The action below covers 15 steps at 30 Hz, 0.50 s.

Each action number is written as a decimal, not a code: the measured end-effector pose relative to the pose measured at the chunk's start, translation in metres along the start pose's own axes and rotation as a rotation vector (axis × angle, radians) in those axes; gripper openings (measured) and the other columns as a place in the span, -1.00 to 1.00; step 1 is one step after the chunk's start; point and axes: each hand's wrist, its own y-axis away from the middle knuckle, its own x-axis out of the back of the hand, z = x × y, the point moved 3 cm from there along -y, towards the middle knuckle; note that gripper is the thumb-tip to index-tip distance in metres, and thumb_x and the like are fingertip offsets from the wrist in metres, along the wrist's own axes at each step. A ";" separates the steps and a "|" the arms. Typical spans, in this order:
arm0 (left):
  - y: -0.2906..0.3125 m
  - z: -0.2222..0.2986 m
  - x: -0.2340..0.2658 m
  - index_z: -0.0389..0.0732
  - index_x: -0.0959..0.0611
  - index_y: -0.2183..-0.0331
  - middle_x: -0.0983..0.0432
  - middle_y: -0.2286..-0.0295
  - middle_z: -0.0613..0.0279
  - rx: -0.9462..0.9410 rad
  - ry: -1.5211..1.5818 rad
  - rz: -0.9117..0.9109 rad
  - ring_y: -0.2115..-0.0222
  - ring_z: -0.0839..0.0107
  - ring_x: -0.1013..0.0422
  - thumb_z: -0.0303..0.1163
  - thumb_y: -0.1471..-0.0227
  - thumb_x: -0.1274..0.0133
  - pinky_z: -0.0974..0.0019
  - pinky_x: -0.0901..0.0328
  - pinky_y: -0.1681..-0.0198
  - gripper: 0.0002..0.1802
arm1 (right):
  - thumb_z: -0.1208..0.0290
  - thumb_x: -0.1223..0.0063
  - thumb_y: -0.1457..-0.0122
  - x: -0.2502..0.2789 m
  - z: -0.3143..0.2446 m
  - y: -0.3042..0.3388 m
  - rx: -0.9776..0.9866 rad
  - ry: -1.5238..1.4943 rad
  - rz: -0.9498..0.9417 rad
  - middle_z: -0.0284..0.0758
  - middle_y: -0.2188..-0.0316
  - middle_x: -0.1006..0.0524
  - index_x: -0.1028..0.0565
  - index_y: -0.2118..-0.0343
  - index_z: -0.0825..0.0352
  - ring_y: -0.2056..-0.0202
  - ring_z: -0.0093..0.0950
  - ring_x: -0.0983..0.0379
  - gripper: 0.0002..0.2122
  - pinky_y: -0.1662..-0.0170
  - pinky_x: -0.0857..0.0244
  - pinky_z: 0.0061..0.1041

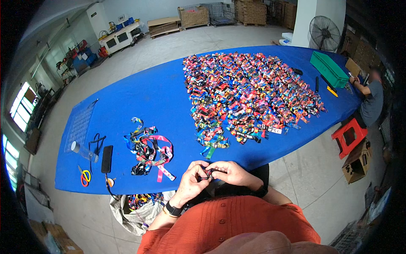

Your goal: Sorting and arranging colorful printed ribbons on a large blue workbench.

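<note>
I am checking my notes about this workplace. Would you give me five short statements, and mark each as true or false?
1. The left hand and right hand hold a dark patterned strip. True.
2. The scissors lie to the right of the large ribbon pile. False: the scissors lie to its left.
3. A black band is on the left wrist. True.
4. The red stool stands on the blue table. False: the stool is on the floor.
5. The crate is green. True.

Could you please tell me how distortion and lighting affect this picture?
Head view: edges of the blue table bow outward; windows at left glare almost white; corners go black; the held patterned piece is too small for fine detail.
</note>
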 end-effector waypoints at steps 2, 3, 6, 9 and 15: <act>0.001 -0.001 0.000 -0.21 -0.44 0.50 -0.31 0.02 0.12 0.009 0.018 0.023 0.21 0.54 -0.38 -0.72 0.10 -0.20 0.40 -0.34 0.10 -0.73 | 0.56 0.06 -0.30 -0.003 -0.002 0.000 -0.014 0.013 -0.013 -0.40 0.18 -0.52 -0.44 0.05 0.42 0.12 -0.62 -0.43 -0.81 0.01 -0.31 -0.58; -0.002 0.000 -0.001 -0.21 -0.44 0.50 -0.31 0.02 0.12 0.007 0.018 0.022 0.21 0.54 -0.38 -0.72 0.10 -0.20 0.40 -0.34 0.10 -0.73 | 0.56 0.06 -0.30 0.000 -0.002 -0.001 -0.013 0.015 -0.012 -0.40 0.18 -0.52 -0.44 0.05 0.42 0.12 -0.62 -0.43 -0.81 0.01 -0.31 -0.58; -0.006 0.000 -0.002 -0.21 -0.44 0.50 -0.30 0.01 0.12 0.021 0.041 0.030 0.23 0.54 -0.38 -0.72 0.10 -0.20 0.40 -0.34 0.11 -0.73 | 0.55 0.03 -0.28 0.006 0.001 -0.004 0.014 0.071 0.018 -0.42 0.26 -0.53 -0.47 0.10 0.39 0.18 -0.66 -0.43 -0.84 0.11 -0.33 -0.57; -0.006 -0.004 0.000 -0.22 -0.44 0.51 -0.32 0.03 0.12 0.046 0.106 0.049 0.25 0.54 -0.39 -0.71 0.11 -0.21 0.41 -0.34 0.12 -0.73 | 0.52 -0.03 -0.24 0.010 0.009 -0.007 0.018 0.284 0.088 -0.36 0.31 -0.55 -0.48 0.13 0.36 0.24 -0.64 -0.46 -0.83 0.19 -0.35 -0.53; -0.005 -0.001 0.001 -0.22 -0.45 0.55 -0.39 0.09 0.13 0.076 0.078 0.106 0.25 0.55 -0.39 -0.67 0.10 -0.23 0.43 -0.33 0.16 -0.74 | 0.43 -0.08 -0.19 -0.002 -0.019 -0.006 0.188 0.601 0.204 -0.17 0.38 -0.54 -0.46 0.22 0.35 0.33 -0.27 -0.52 -0.84 0.24 -0.37 -0.35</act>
